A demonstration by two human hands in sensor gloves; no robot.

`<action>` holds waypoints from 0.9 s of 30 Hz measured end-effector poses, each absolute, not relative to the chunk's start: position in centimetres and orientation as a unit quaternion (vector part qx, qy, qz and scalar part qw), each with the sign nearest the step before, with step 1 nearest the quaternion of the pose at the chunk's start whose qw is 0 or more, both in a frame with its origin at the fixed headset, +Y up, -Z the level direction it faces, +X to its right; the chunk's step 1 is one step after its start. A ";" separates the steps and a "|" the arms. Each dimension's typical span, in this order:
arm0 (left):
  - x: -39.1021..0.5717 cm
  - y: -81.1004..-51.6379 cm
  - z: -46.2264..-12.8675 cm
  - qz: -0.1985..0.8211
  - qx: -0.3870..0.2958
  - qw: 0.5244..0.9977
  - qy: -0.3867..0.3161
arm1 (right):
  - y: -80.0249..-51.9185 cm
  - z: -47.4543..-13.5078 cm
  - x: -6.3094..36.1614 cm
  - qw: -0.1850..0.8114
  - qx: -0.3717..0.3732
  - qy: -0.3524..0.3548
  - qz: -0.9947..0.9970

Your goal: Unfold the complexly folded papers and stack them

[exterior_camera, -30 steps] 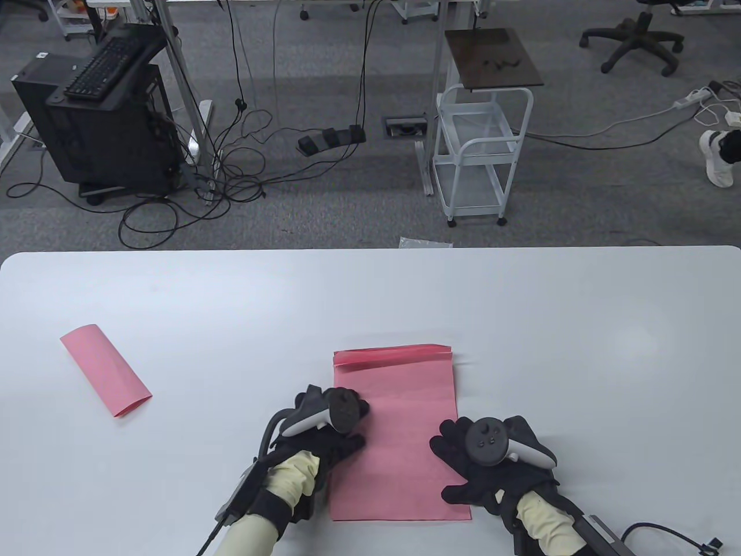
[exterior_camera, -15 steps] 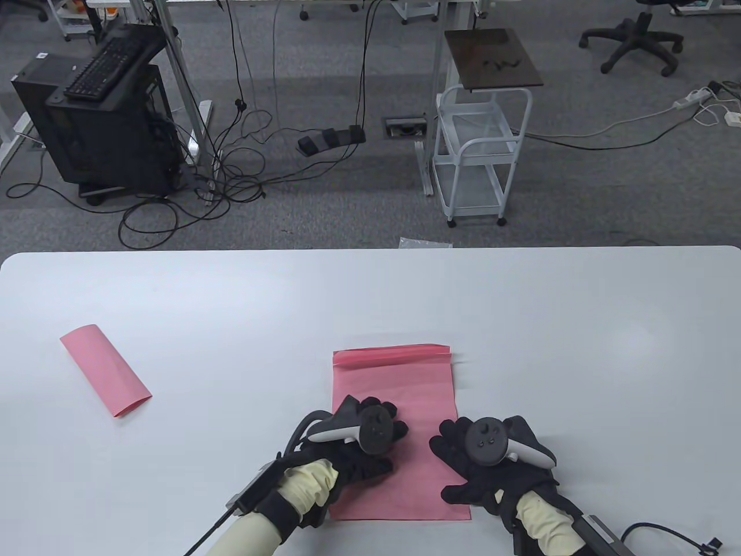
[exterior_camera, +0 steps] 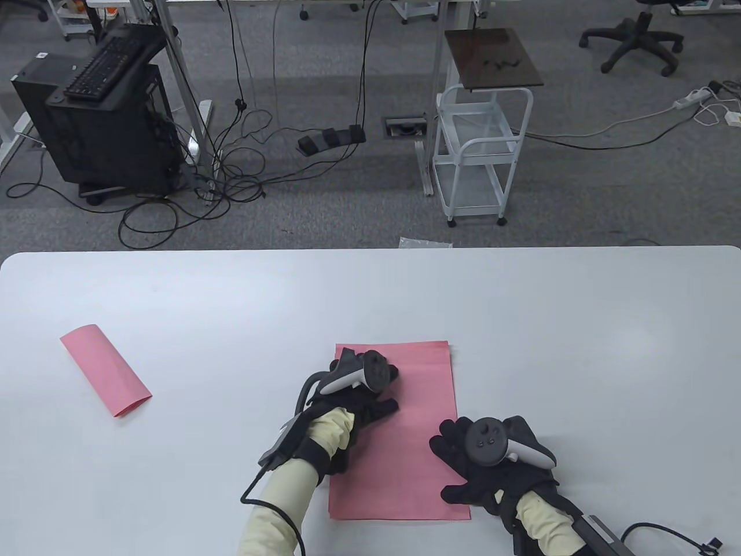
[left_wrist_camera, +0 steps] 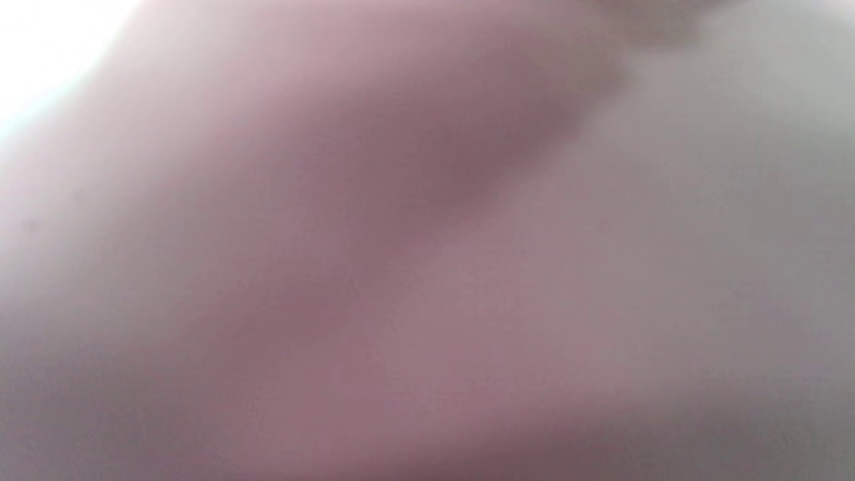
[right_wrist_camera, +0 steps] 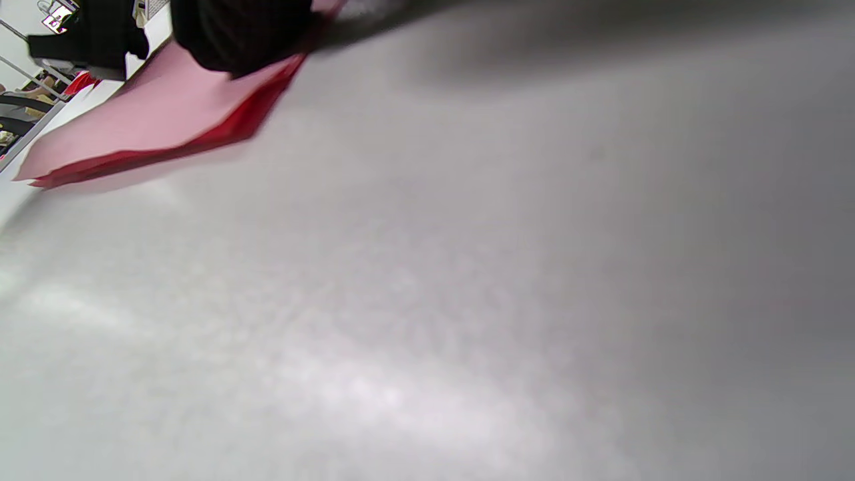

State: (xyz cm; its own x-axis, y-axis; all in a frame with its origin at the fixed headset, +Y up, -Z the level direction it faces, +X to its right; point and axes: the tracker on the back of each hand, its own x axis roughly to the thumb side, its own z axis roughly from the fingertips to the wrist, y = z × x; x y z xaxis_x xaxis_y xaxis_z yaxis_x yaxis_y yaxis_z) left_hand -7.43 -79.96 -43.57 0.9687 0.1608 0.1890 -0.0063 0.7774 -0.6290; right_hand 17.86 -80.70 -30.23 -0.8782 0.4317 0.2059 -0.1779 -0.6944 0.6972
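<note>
Two papers: one pink sheet (exterior_camera: 405, 428) lies opened flat near the front edge of the white table (exterior_camera: 521, 324); a second pink paper, folded (exterior_camera: 105, 370), waits well apart toward the left side.

Step in hand: smoothing, by the look of it. The opened sheet shows no raised flap along its far edge in the table view, and the left hand (exterior_camera: 362, 394) lies on its upper left part, palm down.

Left hand: fingers appear extended along the paper, pressing rather than gripping; nothing is pinched. Its wrist view is a pink blur, too close to read any detail.

Right hand: the right hand (exterior_camera: 492, 463) rests on the sheet's lower right edge, half on paper and half on table, fingers spread and grasping nothing. In its wrist view a dark gloved fingertip (right_wrist_camera: 240, 33) sits on the pink surface, whose near edge looks slightly lifted off the table.

Position of sheet: between the two hands and under both, long side running away from the person, held at opposite corners.

Next move, as a judgement: once the creases are pressed out, the left hand is the nearer one to fetch the folded paper, which calls for a long reach across bare table. That piece must then be opened and laid squarely on the flat sheet.

Risk: thin paper may slide or spring back at its creases when the pressure comes off.
</note>
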 end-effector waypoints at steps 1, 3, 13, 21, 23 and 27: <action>-7.9 -79.9 -44.0 0.050 -0.331 0.937 -0.103 | -80.7 -30.2 17.9 0.169 0.180 0.353 0.903; -8.4 -79.7 -44.4 0.045 -0.330 0.938 -0.097 | -80.7 -30.3 17.9 0.170 0.180 0.353 0.902; -8.4 -79.2 -44.1 0.091 -0.311 0.941 -0.101 | -80.0 -30.2 17.4 0.166 0.187 0.331 0.910; -11.7 -75.0 -42.8 0.092 -0.219 0.966 -0.101 | -77.0 -29.6 17.3 0.202 0.180 0.275 0.923; -14.7 -73.8 -42.7 0.088 -0.188 0.976 -0.061 | -75.9 -29.3 17.2 0.202 0.180 0.258 0.928; -21.1 -72.7 -42.1 0.083 -0.144 0.986 0.028 | -74.7 -28.5 17.2 0.209 0.177 0.238 0.932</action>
